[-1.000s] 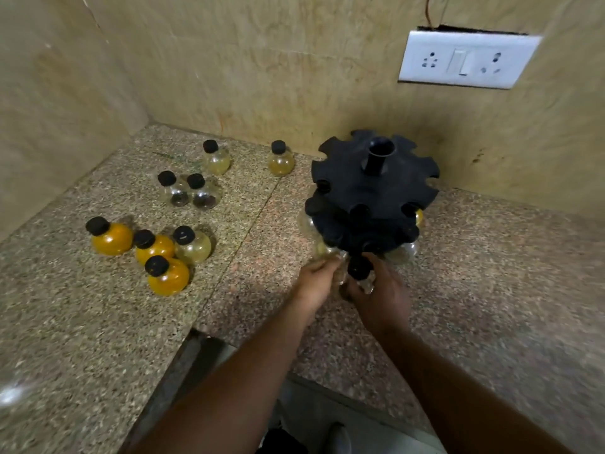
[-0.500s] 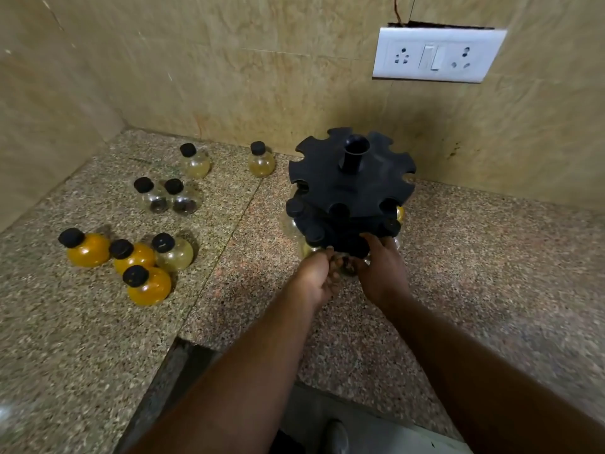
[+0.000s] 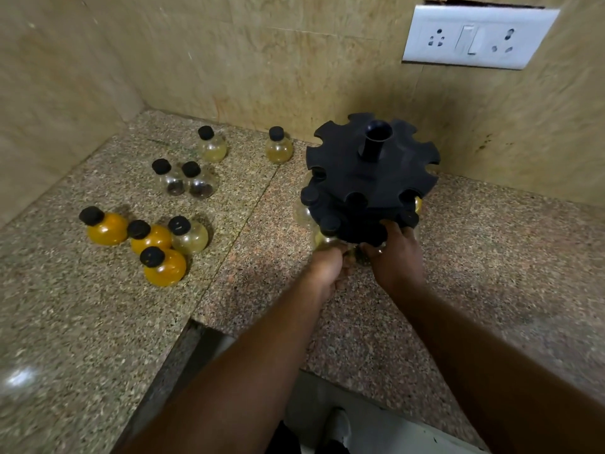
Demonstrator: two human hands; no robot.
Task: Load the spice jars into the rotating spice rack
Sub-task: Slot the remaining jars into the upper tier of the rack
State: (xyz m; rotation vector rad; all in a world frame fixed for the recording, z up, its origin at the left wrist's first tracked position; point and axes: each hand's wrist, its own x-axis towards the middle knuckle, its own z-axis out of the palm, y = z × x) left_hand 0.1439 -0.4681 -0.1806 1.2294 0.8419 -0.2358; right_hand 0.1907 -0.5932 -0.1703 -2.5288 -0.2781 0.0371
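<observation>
The black rotating spice rack (image 3: pixel 370 178) stands near the back wall, with several round jars hanging in its lower tier, such as a pale jar (image 3: pixel 302 209) on its left. Both my hands meet at the rack's front lower edge. My left hand (image 3: pixel 329 268) and my right hand (image 3: pixel 397 257) close around a small glass spice jar (image 3: pixel 358 255), mostly hidden between them under the tier. My right fingers also touch the tier's rim. Loose black-capped jars lie to the left: three orange jars (image 3: pixel 163 268), a pale one (image 3: pixel 190 235) and two clear ones (image 3: pixel 183 180).
Two more pale yellow jars (image 3: pixel 212 145) (image 3: pixel 278 147) stand by the back wall. The granite counter (image 3: pixel 491 257) has a cut-out front edge beneath my arms. A white socket plate (image 3: pixel 474 37) is on the wall above the rack.
Both hands moved forward and pushed the jar in under the rack's lower tier; its black cap, visible a second ago, is now hidden. The camera has moved closer.
</observation>
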